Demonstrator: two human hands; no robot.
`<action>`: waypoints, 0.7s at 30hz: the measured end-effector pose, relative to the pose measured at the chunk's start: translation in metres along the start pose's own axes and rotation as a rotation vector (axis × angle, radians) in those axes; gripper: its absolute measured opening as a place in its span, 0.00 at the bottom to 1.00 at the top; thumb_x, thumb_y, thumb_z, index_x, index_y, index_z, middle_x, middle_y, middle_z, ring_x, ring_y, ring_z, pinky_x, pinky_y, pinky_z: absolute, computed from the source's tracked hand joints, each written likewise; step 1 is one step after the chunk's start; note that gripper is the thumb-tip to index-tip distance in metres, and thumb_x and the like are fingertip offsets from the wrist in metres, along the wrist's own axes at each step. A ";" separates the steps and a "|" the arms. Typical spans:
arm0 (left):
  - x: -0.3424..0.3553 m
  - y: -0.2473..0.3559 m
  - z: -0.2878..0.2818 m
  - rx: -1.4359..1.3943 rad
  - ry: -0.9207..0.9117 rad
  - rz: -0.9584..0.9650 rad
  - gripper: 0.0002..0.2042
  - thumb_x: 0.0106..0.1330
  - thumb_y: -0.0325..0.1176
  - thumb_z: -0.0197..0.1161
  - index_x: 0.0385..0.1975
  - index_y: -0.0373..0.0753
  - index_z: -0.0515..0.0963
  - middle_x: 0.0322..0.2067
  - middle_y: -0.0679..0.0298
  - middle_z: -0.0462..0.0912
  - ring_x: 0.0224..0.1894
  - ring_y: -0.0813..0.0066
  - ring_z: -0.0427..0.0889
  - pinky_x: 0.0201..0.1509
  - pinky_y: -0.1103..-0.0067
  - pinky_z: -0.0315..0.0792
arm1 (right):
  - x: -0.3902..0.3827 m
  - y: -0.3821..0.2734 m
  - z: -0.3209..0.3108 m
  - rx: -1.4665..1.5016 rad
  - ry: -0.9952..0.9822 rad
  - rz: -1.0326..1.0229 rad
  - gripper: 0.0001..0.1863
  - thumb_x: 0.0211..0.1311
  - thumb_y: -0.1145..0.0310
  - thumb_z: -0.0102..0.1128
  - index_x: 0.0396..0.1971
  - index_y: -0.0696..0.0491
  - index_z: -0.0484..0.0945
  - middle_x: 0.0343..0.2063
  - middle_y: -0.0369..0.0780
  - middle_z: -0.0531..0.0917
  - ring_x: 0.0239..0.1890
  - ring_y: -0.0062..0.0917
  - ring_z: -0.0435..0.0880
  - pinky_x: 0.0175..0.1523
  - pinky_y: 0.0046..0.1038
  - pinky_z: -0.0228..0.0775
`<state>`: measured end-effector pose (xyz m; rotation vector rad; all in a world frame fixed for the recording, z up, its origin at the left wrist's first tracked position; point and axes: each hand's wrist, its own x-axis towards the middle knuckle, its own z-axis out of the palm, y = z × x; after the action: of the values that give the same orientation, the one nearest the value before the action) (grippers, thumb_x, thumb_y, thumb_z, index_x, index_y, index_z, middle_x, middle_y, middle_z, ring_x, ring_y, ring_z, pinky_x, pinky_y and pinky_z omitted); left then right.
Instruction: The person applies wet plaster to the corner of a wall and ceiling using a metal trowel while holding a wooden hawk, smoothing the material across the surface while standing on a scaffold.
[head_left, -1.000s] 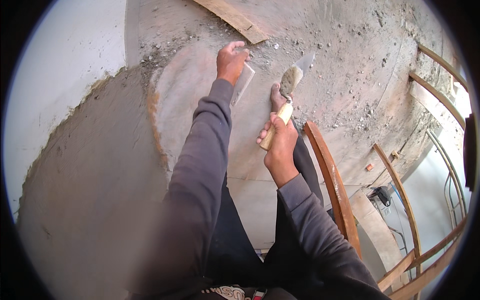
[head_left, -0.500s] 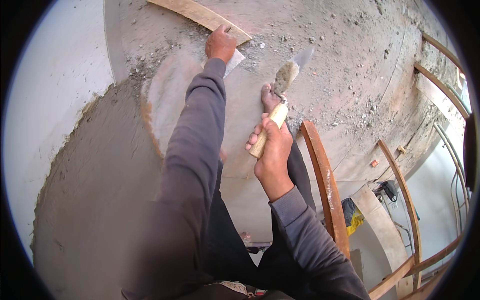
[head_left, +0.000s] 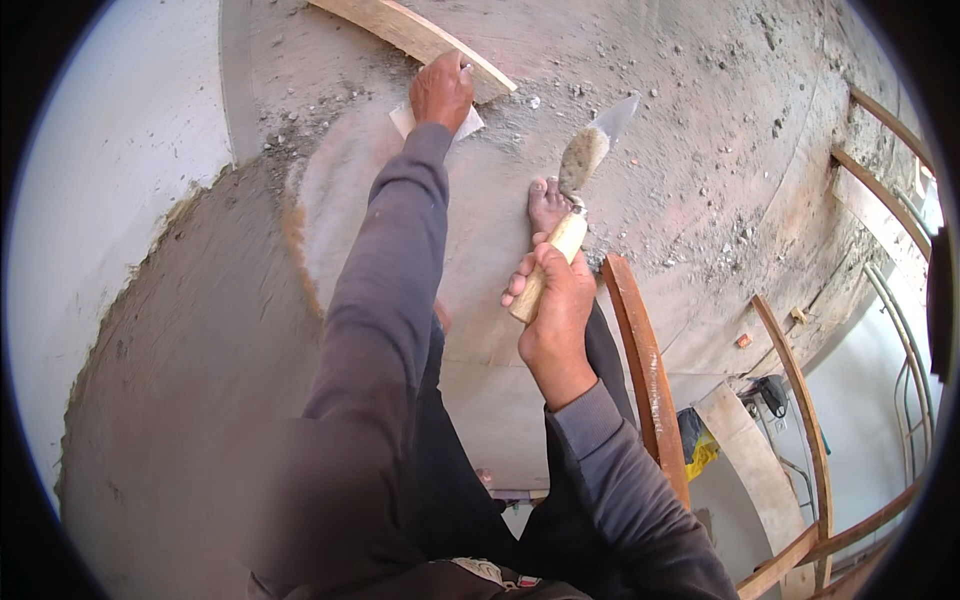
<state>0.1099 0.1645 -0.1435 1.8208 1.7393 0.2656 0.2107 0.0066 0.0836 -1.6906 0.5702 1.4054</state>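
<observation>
Gritty floor (head_left: 690, 140), plank (head_left: 430, 40) slanting down-right from top-left. Your left hand (head_left: 442, 92) is nearer, curled at its lower end, can't tell if gripping; your right hand (head_left: 560, 310) grips the trowel (head_left: 583, 160) mid-frame.

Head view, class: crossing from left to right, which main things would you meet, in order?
White surface, left hand, right hand, reddish beam, orange piece.
</observation>
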 end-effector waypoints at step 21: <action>-0.219 0.019 -0.318 -1.336 0.245 -0.502 0.14 0.65 0.36 0.61 0.41 0.32 0.72 0.29 0.63 0.79 0.26 0.80 0.76 0.27 0.83 0.71 | 0.009 0.040 -0.003 -0.408 -0.156 -0.145 0.07 0.58 0.72 0.53 0.36 0.56 0.72 0.19 0.36 0.73 0.16 0.19 0.72 0.18 0.22 0.66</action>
<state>-0.0696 0.0447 0.1768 0.3925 1.4432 1.1239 0.1833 -0.0158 0.0628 -1.8699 0.0705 1.6046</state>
